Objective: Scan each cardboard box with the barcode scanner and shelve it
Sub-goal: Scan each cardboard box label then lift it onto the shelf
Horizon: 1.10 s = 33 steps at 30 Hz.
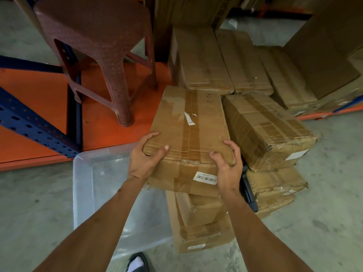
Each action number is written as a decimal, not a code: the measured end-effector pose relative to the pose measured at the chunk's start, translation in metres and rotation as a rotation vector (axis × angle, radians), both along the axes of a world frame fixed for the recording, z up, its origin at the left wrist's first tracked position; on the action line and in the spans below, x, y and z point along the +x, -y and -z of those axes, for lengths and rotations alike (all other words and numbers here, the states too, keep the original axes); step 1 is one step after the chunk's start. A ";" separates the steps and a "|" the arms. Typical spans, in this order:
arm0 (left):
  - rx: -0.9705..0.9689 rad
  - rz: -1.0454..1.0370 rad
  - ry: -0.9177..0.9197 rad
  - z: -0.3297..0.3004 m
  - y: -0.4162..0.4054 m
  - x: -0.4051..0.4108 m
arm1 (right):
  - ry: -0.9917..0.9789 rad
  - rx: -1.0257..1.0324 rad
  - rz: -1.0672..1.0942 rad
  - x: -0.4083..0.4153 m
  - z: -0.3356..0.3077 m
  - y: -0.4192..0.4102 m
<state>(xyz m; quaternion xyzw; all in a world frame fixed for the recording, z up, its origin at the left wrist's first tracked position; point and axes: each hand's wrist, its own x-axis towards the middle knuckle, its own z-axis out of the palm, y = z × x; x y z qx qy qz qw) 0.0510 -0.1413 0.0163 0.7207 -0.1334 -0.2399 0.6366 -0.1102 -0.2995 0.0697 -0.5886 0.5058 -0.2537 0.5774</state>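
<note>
- Head view puts the box [188,134] at centre frame, near end toward you; your left hand [144,158] clamps its near-left corner and your right hand [227,165] its near-right corner, fingers curled over the top edge, thumbs on top.
- You hold it by the two near corners, probably so the long box stays level while its far end points at the orange shelf [39,99] at left.
- Its barcode label [205,178] faces you on the near end face, partly covered by your right hand; that side is kept toward you, likely for scanning.
- A dark object, maybe the scanner [248,190], hangs just below your right wrist; neither hand grips it, and you cannot tell from here how it is carried.
- Boxes on the floor: two stacked under the held one at lower centre [200,228], and at least two stacked right of it [265,130].
- Boxes on the shelf at upper right: three long ones side by side [204,61], with larger cartons behind.
- One red stool [98,50] stands on the shelf at upper left, just beside where the box would go.
- One clear bin [94,185] sits on the floor at lower left, beneath your left forearm.
</note>
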 end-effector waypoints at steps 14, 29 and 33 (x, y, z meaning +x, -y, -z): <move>0.173 -0.073 0.218 -0.159 -0.024 -0.045 | -0.026 0.006 -0.047 -0.039 -0.142 -0.013; 0.124 -0.105 0.549 -0.426 -0.057 -0.250 | 0.252 -0.166 -0.003 -0.244 -0.383 -0.036; 0.033 -0.083 0.643 -0.503 -0.050 -0.291 | 0.307 -0.244 0.033 -0.289 -0.451 -0.032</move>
